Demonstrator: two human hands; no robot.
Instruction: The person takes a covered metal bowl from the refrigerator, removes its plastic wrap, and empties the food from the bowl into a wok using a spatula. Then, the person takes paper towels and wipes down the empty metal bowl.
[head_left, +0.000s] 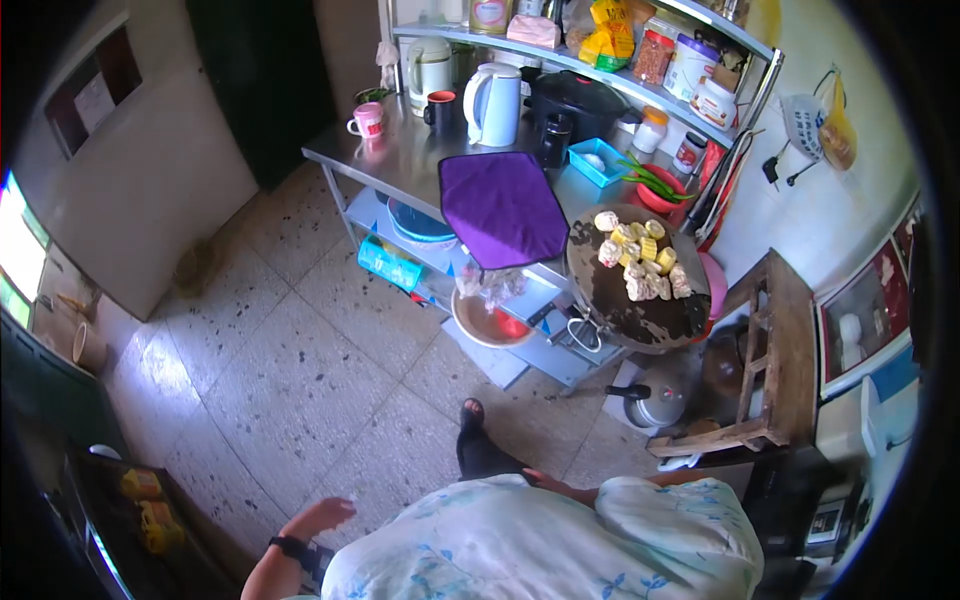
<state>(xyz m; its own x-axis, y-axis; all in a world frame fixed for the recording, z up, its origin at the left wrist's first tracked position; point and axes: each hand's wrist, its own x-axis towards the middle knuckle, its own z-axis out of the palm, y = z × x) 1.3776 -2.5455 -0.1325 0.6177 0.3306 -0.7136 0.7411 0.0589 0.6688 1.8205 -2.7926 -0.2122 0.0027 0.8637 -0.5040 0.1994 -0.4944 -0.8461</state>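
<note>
My left hand (pixel 322 516) hangs over the tiled floor at the lower left, with a dark band on its wrist. Its fingers are loosely extended and nothing shows in them. Close to the front of my pale floral garment (pixel 520 535) is my right hand (pixel 545 482), low and partly covered by the cloth, so its grip is unclear. Both hands are apart from the steel table (pixel 400 150). On that table lie a purple cloth (pixel 503 210) and a round dark board (pixel 600 290) bearing cut corn (pixel 648 247) and pale chunks (pixel 640 288).
A blue-white kettle (pixel 493 105), a pink cup (pixel 368 121), a blue basket (pixel 598 162) and a red bowl (pixel 660 188) with green peppers stand on the table. Below are a basin (pixel 470 322) and a lidded pot (pixel 660 400). A wooden frame (pixel 765 370) stands right.
</note>
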